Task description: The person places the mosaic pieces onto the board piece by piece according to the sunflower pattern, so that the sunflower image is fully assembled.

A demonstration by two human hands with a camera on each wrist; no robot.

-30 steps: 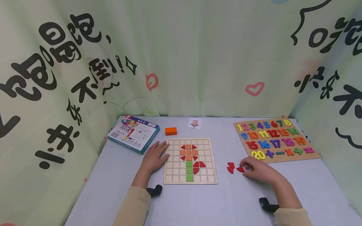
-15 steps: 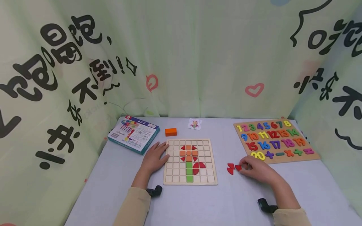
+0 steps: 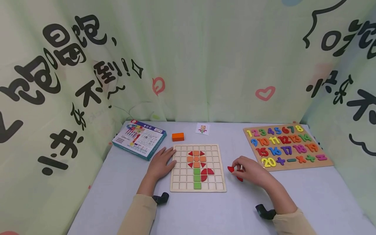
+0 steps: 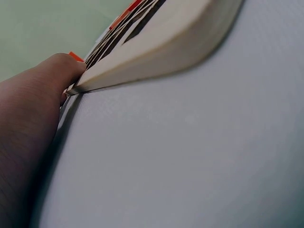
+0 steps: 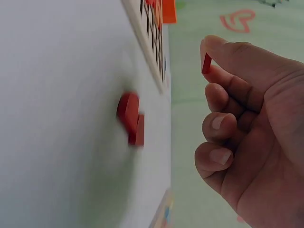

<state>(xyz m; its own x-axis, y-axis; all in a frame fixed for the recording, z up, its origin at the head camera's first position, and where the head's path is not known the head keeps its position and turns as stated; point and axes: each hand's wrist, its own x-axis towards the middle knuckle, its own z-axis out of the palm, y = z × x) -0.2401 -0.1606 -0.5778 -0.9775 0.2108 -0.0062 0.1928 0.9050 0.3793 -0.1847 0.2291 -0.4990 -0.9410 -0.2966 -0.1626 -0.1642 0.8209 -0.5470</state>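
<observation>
My left hand (image 3: 160, 164) lies at the left edge of a wooden grid board (image 3: 183, 189), fingers extended, with the thumb against its edge in the left wrist view. On the board sit an orange cross shape (image 3: 196, 159) with small red triangles round it, a column of green squares (image 3: 197, 178) and several red quarter-circle pieces (image 3: 204, 178). Just right of the board, my right hand (image 3: 249, 171) pinches a red quarter-circle piece (image 5: 206, 63) between thumb and index finger, raised off the table. Below that hand lie loose red pieces (image 5: 128, 111), partly hidden by it in the head view.
A puzzle box (image 3: 139, 138) lies at the back left, beside an orange block (image 3: 178, 137). Behind the board is a small pattern card (image 3: 202, 128). At the back right is a wooden number board (image 3: 293, 165). A printed curtain (image 3: 188, 65) surrounds the table.
My right hand has picked up the red piece and moved left with it, past the other loose red pieces towards the board. The left hand has stayed in place.
</observation>
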